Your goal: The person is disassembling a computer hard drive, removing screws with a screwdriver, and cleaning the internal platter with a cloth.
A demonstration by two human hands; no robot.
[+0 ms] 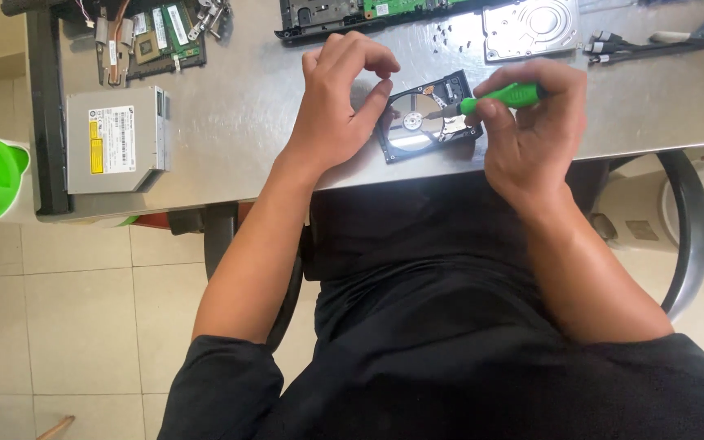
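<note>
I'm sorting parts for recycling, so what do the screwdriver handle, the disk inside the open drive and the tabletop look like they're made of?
Screwdriver handle: probably plastic, bright uniform green with a soft sheen.
Disk in the open hard drive: polished metal or metal-coated, judging by its mirror-like reflection.
Tabletop: looks like brushed metal, grey with dull, streaky reflections, though a coated surface is possible.

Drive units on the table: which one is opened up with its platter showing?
The small black hard drive between the left hand and right hand, shiny platter exposed. The silver optical drive at the left stays closed.
</note>
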